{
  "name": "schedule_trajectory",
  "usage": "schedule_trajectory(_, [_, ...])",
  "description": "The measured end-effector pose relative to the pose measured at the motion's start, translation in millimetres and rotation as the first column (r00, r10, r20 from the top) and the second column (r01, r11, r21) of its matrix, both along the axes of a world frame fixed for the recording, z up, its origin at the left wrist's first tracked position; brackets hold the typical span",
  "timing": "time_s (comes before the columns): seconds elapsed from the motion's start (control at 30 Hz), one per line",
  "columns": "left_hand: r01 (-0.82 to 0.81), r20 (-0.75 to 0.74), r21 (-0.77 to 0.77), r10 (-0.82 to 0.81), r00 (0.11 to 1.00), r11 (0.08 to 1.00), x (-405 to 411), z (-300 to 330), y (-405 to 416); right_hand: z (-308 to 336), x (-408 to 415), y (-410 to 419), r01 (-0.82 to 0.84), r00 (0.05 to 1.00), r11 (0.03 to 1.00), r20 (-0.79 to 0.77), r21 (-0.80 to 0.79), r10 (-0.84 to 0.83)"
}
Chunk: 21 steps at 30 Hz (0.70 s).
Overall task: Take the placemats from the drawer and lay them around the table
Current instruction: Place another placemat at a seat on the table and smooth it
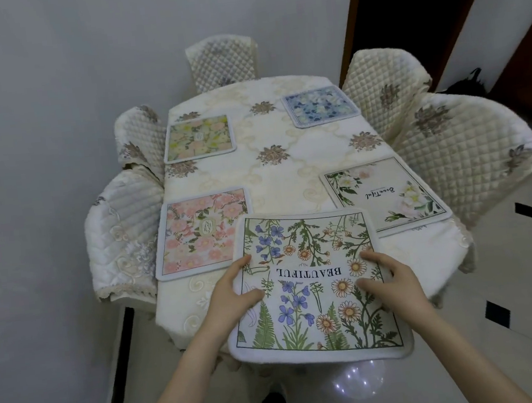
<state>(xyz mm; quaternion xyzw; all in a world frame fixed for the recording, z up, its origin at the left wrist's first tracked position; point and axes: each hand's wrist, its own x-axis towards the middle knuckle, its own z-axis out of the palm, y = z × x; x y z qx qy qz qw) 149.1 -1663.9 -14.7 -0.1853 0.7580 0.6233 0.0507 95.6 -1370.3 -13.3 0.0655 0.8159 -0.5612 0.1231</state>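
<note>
Four placemats already lie flat on the table (276, 184), one before each side chair; a fifth is in hand at the near end.

Landmark: the wildflower placemat (312, 281), printed "BEAUTIFUL" with blue blossoms, daisies and ferns inside a thin dark frame, white soft border, rounded corners. The print reads upside down from this viewpoint. It is held over the near table edge, far half above the cloth, near half overhanging toward the person. It looks limp but thick enough to hold its plane when supported on both sides.

Grip: left hand (231, 290) clasps the left edge, thumb on top, fingers curled under. Right hand (387, 274) clasps the right edge the same way. Two-sided hold likely keeps the mat level and square for setting down at the head seat.

Relative to the held mat:
- pink-blossom placemat (204, 232), just beyond its left corner, which slightly overlaps it in view; contact cannot be told.
- cream placemat (385, 193) with white flowers and script lettering, just beyond its right corner.
- yellow-green floral placemat (199, 138), further off, far left.
- blue floral placemat (322, 105), further off, far right.

Quilted chair covers (462, 148) ring the table; each laid mat faces one. Far-end chair (223, 63) has no mat before it.

Judgement: task nearly done; next is lowering this mat flat, clear of its neighbours.
</note>
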Motion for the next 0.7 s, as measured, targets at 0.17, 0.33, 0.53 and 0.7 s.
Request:
schedule_trajectory(0.17, [-0.075,-0.056,0.046,0.078,0.995,0.996,9.4,18.5,-23.3,22.2,-3.2,-31.1,-0.025,0.999,1.0,-0.047,0.001,0.025])
schedule_trajectory(0.33, [-0.107,-0.087,0.038,0.11,0.99,0.994,16.1,32.8,-65.4,42.4,-4.4,-75.7,-0.046,0.996,0.999,-0.075,-0.019,0.045])
schedule_trajectory(0.53, [-0.056,-0.088,0.032,0.058,0.994,0.998,16.8,39.2,-132.0,46.1,5.0,-135.4,0.021,0.997,0.999,-0.075,-0.044,-0.024])
schedule_trajectory(0.7, [0.076,-0.067,0.016,-0.075,0.995,0.997,3.0,41.0,-164.4,43.8,31.7,-159.0,0.168,0.984,0.98,-0.04,-0.109,-0.173])
